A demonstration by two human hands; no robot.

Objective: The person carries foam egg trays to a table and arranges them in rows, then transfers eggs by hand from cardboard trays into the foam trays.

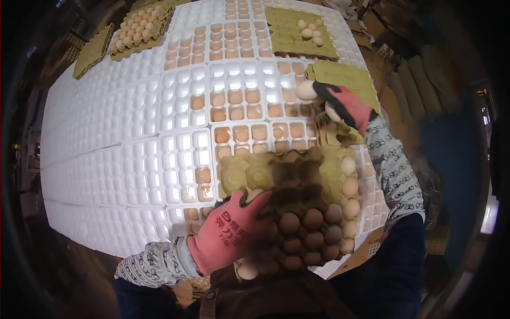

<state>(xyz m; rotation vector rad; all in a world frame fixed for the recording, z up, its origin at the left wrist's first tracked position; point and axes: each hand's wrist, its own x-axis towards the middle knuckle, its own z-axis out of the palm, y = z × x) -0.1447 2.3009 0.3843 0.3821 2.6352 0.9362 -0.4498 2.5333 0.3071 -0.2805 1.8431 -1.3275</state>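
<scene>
Biggest worry here is the right hand point(348, 105): it looks to be carrying two eggs at once, a front egg point(305, 91) out at the fingertips and a second egg point(332, 112) tucked lower by the palm. If those fingers relax to let one go, the other could easily slip and crack on the hard ribs of the white cell trays point(141, 183) below. The glove probably dulls the feel for how hard it's squeezing too, so too much pressure could break a shell. Grip-wise, the right is closed around that pair, only as wide as the eggs themselves. The left hand point(231, 231) is partly curled over the left side of the pulp tray point(234, 175), with something pale point(255, 195) by its thumb and fingers; can't tell if it's an egg being held or just touched. More eggs point(312, 218) sit in that tray's near part and down its right edge. Leaning on that soft-looking tray might tip it and knock the edge ones loose, imo.
</scene>
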